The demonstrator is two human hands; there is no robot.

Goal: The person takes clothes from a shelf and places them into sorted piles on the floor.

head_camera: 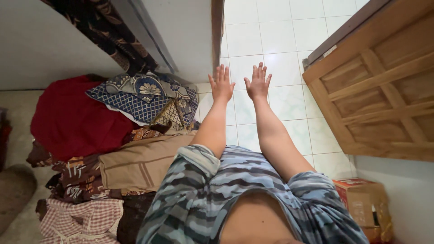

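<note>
Both my arms reach straight out over the white tiled floor. My left hand and my right hand are held side by side, fingers spread, palms down, with nothing in them. They touch nothing. I wear a blue-grey camouflage shirt. To the left of my left arm lies a pile of folded cloth.
The pile holds a red cloth, a blue patterned cloth, a tan cloth and a checked cloth. An open wooden door stands at right, a cardboard box below it. A dark patterned curtain hangs at upper left.
</note>
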